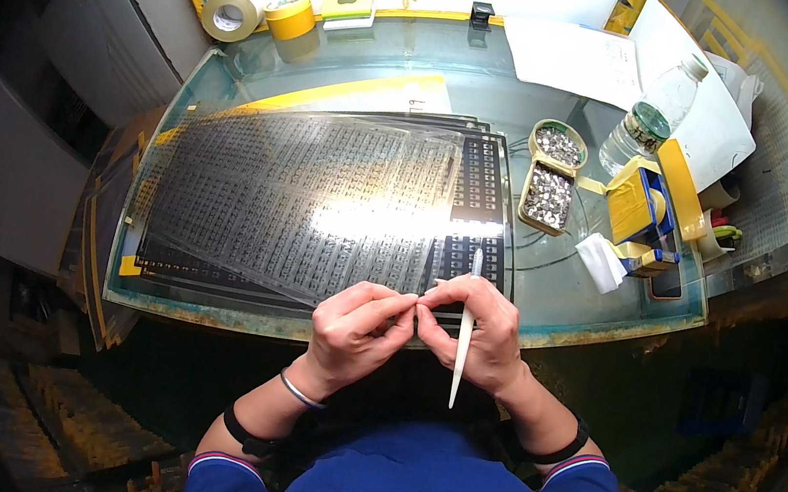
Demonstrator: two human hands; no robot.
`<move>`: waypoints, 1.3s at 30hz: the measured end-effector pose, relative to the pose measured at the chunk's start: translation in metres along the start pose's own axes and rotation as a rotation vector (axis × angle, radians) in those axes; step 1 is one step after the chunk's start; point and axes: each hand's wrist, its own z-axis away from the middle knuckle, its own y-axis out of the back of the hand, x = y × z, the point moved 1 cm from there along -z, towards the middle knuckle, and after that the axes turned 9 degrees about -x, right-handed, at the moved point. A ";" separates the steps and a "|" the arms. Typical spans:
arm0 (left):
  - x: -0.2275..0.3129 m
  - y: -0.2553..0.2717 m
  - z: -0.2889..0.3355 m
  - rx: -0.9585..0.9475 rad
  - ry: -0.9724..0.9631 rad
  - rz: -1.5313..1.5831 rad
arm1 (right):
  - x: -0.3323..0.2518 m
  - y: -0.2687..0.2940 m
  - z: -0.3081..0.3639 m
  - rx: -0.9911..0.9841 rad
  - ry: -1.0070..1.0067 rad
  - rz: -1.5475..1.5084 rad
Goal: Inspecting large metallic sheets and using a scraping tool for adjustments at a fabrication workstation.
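My left hand (pixel 359 330) is closed in a pinch at the front edge of the glass-topped table. Its fingertips meet those of my right hand (pixel 481 335); whatever is pinched between them is too small to make out. Tucked in my right hand is a slim white pen-shaped tool (pixel 461 358), its translucent end pointing away from me and its tapered end toward me. Just beyond both hands lies a stack of dark sheets (pixel 482 183) with rows of small cut-outs. A clear, patterned plastic sheet (pixel 293 185) rests askew on top, glaring under the light.
Two small containers of silvery bits, one round (pixel 558 142) and one square (pixel 547 198), sit right of the stack. Beyond them are a water bottle (pixel 648 120) and a blue-and-yellow tape dispenser (pixel 640 203). Tape rolls (pixel 229 16) and paper (pixel 574 62) lie along the back.
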 end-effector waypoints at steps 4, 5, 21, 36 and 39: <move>0.001 0.000 -0.001 0.013 0.009 0.009 | 0.002 -0.001 0.002 0.021 -0.022 -0.044; 0.001 0.000 -0.001 0.008 0.023 0.021 | 0.004 -0.002 0.003 0.039 -0.028 -0.058; 0.003 0.005 -0.007 -0.118 0.221 0.222 | 0.003 -0.003 0.001 0.050 0.034 -0.079; -0.001 0.008 -0.009 -0.165 0.291 0.338 | 0.001 -0.002 -0.001 0.022 0.154 -0.022; -0.001 0.008 -0.008 -0.179 0.295 0.340 | 0.002 -0.002 -0.001 0.022 0.145 -0.022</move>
